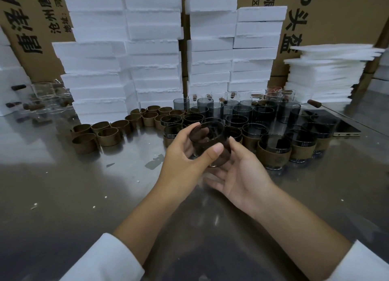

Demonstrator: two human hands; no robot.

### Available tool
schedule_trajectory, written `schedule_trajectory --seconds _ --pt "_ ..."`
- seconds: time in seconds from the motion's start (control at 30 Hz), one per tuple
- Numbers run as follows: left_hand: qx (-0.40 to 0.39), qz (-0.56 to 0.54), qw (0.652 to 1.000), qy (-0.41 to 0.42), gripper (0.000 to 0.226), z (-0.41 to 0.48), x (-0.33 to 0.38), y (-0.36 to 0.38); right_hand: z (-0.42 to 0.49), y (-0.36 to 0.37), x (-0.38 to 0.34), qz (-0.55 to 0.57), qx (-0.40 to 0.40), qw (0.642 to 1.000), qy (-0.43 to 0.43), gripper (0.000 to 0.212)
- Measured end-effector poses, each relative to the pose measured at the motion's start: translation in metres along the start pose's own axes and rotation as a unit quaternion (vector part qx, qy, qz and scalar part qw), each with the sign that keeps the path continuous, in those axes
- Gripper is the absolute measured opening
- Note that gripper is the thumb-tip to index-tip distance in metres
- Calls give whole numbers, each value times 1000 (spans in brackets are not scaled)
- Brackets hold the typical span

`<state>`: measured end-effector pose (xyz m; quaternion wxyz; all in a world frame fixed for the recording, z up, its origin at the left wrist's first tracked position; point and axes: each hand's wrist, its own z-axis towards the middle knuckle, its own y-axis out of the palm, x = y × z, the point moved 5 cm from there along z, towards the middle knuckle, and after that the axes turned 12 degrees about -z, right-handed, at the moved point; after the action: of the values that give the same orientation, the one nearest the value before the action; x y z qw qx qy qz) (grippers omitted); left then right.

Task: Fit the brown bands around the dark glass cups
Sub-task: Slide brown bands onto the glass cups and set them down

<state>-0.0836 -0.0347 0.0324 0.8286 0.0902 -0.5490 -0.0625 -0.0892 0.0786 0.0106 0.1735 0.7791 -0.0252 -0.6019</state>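
A dark glass cup (207, 138) is held tilted above the steel table, its mouth turned toward me. My left hand (185, 156) grips it from the left, thumb across its side and fingers over the rim. My right hand (237, 171) cups it from below and the right, thumb on its wall. Whether a band sits on this cup I cannot tell. Loose brown bands (107, 136) lie in a curved row to the left. Dark cups with bands (273, 152) stand to the right, bare dark cups (242, 112) behind them.
White foam boxes (151, 49) are stacked behind the cups, with cardboard cartons behind those. Clear glass cups (45, 97) sit at the far left. A pile of foam sheets (324, 74) and a phone (339, 122) lie at the right. White crumbs dot the steel table (73, 186).
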Motion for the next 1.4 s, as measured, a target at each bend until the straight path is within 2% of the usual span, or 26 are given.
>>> schedule_trajectory --seconds 0.07,0.17,0.27,0.4,0.47,0.6,0.77,0.83,0.93,1.07,1.17,1.4 --pt "21 -50 998 -18 76 0 1 -1 0 1 -6 -54 23 996 -62 45" --pt "22 -90 994 -51 71 0 0 1 -4 3 -17 -139 46 976 -163 70" --pt "5 -122 990 -71 73 -1 -3 3 -8 8 -21 -189 13 958 -215 65" --pt "31 -158 983 -87 113 1 -6 0 -7 7 -21 -206 13 949 -239 60" --pt "40 -162 982 -92 122 1 -8 0 -7 8 -20 -220 27 944 -246 62" --pt "34 -143 985 -93 106 -2 -12 2 -9 8 -19 -238 57 935 -256 72" --pt "51 -167 979 -104 95 -1 -8 0 -8 7 -17 -210 51 949 -229 64" --pt "52 -191 973 -119 89 -1 -8 -1 -7 6 -16 -155 32 969 -190 58" --pt "42 -211 967 -135 81 -2 -7 1 -9 5 -16 -92 7 985 -148 60" --pt "29 -231 963 -137 67 -2 -7 4 -6 2 -16 -77 -4 989 -129 67" --pt "12 -236 962 -139 51 0 -6 4 -4 0 -17 -62 -22 991 -115 63" --pt "-32 -272 948 -160 36 -1 -3 4 -3 -2 -20 -46 -48 993 -99 69"
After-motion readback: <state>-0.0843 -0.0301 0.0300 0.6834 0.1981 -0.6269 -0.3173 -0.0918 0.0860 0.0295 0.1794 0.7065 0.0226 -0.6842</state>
